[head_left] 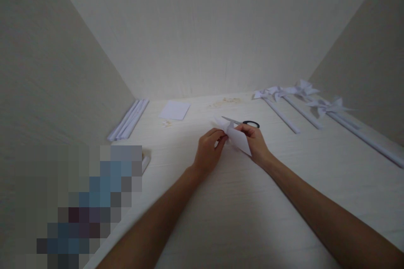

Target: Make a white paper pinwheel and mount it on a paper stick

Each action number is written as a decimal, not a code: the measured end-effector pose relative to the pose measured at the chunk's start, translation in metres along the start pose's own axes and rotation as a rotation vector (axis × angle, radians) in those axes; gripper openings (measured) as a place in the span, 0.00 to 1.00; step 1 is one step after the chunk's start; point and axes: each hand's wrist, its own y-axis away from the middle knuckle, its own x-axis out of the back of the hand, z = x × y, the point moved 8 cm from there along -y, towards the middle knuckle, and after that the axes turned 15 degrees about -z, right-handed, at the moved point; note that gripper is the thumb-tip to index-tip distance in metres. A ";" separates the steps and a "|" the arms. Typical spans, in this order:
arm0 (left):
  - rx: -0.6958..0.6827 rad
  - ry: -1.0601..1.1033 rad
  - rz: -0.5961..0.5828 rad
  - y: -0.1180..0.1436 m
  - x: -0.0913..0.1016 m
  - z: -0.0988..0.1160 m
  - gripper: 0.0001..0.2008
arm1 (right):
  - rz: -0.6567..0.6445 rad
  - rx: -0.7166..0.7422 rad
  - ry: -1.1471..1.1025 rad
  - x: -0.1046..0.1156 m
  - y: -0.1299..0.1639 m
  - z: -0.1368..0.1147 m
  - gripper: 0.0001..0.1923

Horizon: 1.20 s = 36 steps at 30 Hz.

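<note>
Pale walls box in a whitish wood-grain tabletop (221, 201) on three sides, and both bare forearms reach in from the bottom edge toward its middle. At the centre, the left hand (208, 151) has its fingers curled and pinched onto the left edge of a folded white paper piece (238, 138). The right hand (257, 143) is likewise closed on the same paper from the right, thumb on top, so the sheet is held between the two hands just above the surface. Just beyond the hands, toward 12 o'clock, lie scissors (243, 122) with black handles, blades pointing to 9 o'clock; whether the paper touches them cannot be told. Farther out at 11 o'clock rests a flat white paper square (174, 110), and at 10 o'clock a bundle of rolled white paper sticks (128, 119) lies along the left wall. From 1 to 3 o'clock, several finished white paper pinwheels (303, 89) lie on their long sticks, well apart from the hands. A pixelated patch covers the lower left.
</note>
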 end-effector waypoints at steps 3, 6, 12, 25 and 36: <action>0.018 -0.027 -0.026 0.000 -0.002 -0.002 0.03 | -0.002 0.047 0.092 0.000 0.001 -0.005 0.06; 0.015 -0.069 -0.062 0.000 -0.004 -0.002 0.04 | -0.003 0.094 0.196 0.000 0.001 -0.009 0.08; 0.019 -0.091 -0.114 0.001 -0.008 -0.003 0.05 | 0.000 0.139 0.295 0.001 0.001 -0.013 0.12; -0.081 -0.353 -0.158 0.004 -0.013 0.014 0.09 | -0.005 0.230 0.330 -0.004 0.004 -0.021 0.16; -0.051 -0.314 -0.148 0.003 -0.012 0.012 0.10 | -0.081 0.244 0.464 -0.011 0.005 -0.024 0.18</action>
